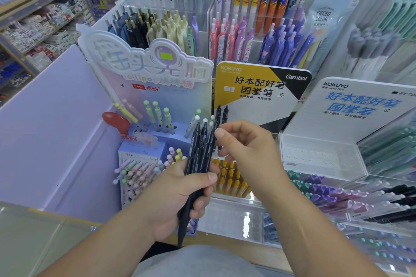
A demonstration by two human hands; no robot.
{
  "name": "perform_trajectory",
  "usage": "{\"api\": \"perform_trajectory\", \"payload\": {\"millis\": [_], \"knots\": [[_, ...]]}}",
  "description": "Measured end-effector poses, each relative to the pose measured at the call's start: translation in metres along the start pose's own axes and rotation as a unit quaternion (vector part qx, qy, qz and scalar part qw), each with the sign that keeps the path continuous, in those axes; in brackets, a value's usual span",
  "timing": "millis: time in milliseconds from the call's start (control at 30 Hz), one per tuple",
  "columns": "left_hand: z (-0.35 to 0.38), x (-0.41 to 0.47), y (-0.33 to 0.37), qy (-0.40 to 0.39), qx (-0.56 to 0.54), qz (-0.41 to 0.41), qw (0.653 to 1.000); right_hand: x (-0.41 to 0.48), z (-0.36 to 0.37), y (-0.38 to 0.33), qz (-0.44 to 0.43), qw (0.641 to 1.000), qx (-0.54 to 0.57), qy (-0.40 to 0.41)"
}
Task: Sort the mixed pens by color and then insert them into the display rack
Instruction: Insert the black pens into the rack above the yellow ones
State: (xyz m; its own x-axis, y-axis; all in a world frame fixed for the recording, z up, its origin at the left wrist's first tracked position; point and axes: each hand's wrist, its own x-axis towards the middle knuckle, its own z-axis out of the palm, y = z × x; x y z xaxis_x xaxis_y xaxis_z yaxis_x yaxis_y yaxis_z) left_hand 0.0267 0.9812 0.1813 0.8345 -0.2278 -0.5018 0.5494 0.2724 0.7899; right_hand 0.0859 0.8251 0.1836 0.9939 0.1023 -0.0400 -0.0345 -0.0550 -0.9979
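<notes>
Snugly, the left hand [177,189] wraps slim, matte dark pens [200,150] — the right hand [247,155] pinches one's top.

A left hand [177,189] holds a bundle of pens [199,153] upright at centre, the right hand [245,157] just beside their upper ends. Behind the bundle and to its left stands a stepped rack [144,148] with pens in its holes. To that rack's right a sign card [261,96] rises behind a block of standing pens [231,177] — further right, a second card [360,108] backs a clear box [319,155]. Rows of lying pens [351,195] sit before that box. Taller racks [203,36] stand behind all; shelves [33,4] run along the far left.
</notes>
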Motion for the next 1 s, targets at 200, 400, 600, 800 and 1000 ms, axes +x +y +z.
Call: {"api": "perform_trajectory", "payload": {"millis": [200, 400, 600, 800, 1000], "knots": [[0.008, 0.002, 0.000, -0.014, 0.022, -0.008, 1.000, -0.002, -0.003, 0.002, 0.042, 0.998, 0.040, -0.008], [0.012, 0.006, 0.002, 0.037, 0.006, -0.001, 0.999, 0.003, -0.016, -0.001, 0.026, 0.996, 0.078, 0.027], [0.003, 0.011, 0.000, 0.082, -0.042, -0.012, 0.996, 0.024, -0.044, -0.010, -0.040, 0.991, 0.086, 0.089], [-0.004, 0.014, 0.000, 0.085, -0.069, -0.008, 0.994, 0.044, -0.051, -0.004, -0.117, 0.982, -0.054, 0.138], [-0.008, 0.017, 0.000, 0.086, -0.072, -0.008, 0.994, 0.049, -0.038, 0.009, -0.171, 0.960, -0.174, 0.137]]}}
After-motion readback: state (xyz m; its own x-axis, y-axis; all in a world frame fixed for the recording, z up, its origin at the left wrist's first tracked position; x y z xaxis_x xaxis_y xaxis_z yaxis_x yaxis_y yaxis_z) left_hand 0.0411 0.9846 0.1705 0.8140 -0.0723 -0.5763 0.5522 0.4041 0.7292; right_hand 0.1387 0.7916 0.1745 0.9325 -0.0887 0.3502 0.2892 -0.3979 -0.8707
